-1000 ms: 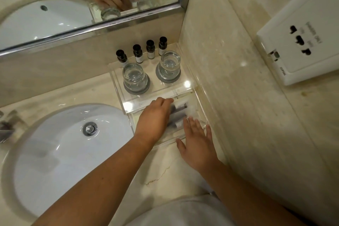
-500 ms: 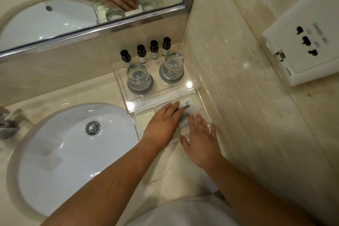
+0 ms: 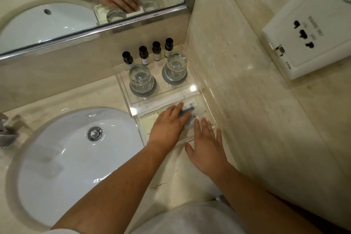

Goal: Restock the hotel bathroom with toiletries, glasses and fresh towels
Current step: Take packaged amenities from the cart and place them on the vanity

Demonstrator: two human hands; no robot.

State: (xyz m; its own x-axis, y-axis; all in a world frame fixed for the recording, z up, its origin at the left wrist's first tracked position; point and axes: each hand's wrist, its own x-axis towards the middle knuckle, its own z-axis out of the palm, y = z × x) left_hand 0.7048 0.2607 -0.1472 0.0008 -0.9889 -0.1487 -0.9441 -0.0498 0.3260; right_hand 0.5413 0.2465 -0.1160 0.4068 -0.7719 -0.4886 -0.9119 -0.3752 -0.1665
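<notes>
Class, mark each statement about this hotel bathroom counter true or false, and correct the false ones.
1. Four small bottles stand in a row behind the glasses. True.
2. Both glasses lie on their sides. False: each stands on a grey coaster.
3. The left hand rests flat on packets in the clear tray. True.
4. The right hand holds a bottle. False: its fingers are straight and it holds nothing.

Both hands reach forward, palms down — left hand (image 3: 167,129) and right hand (image 3: 206,148), fingers straight.
</notes>
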